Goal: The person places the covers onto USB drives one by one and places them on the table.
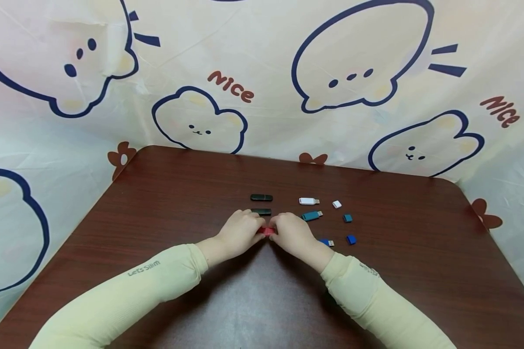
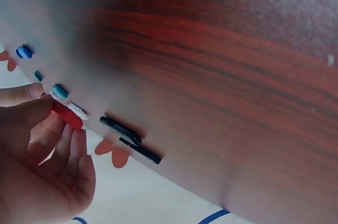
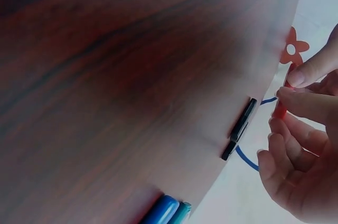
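Observation:
A red USB flash drive [image 1: 268,231] is held between both hands above the table's middle. My left hand [image 1: 243,230] pinches its left end between thumb and fingers; in the left wrist view the red body [image 2: 67,115] shows along the fingers. My right hand [image 1: 293,233] pinches the other end, and in the right wrist view its fingertips hide part of the red drive [image 3: 280,109]. Whether its cap is on or apart cannot be told. Just beyond the hands lie two black USB drives [image 1: 261,198], the nearer one [image 1: 262,212] partly behind the left hand.
Right of the hands lie a white USB drive [image 1: 307,201], a teal one [image 1: 312,216] and a blue one [image 1: 327,242] partly behind the right wrist. Farther right are a white cap [image 1: 336,204], a teal cap [image 1: 347,218] and a blue cap [image 1: 351,239]. Patterned cloth [image 1: 270,72] borders the table.

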Tool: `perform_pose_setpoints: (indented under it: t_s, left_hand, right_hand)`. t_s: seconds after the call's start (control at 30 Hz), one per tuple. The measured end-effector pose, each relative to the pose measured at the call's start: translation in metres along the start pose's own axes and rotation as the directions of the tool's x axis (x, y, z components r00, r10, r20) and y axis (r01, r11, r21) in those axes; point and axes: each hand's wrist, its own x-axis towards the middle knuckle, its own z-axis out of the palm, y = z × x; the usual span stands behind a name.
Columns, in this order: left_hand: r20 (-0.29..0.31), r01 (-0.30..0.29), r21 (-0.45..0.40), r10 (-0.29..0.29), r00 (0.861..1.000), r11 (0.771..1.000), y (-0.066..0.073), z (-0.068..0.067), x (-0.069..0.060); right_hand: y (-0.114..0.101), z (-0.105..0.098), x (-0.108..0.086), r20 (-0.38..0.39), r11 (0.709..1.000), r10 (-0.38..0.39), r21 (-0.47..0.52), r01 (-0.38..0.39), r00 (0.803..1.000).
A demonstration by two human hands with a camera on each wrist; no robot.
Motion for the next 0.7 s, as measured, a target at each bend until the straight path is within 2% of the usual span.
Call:
perform_pose_setpoints:
  t_s: [0.37,0.7]
  left_hand:
    - [-0.006,-0.003,0.018,0.003,1.0,1.0,-0.004,0.012,0.004]
    - [0.006,0.029,0.067,-0.029,1.0,0.997,-0.003,0.019,0.006]
  right_hand:
    - [0.0,0.004,0.006,0.022,1.0,-0.005,0.007,0.004,1.0]
    - [0.002,0.007,0.009,0.042,1.0,-0.006,-0.018,0.007,0.999]
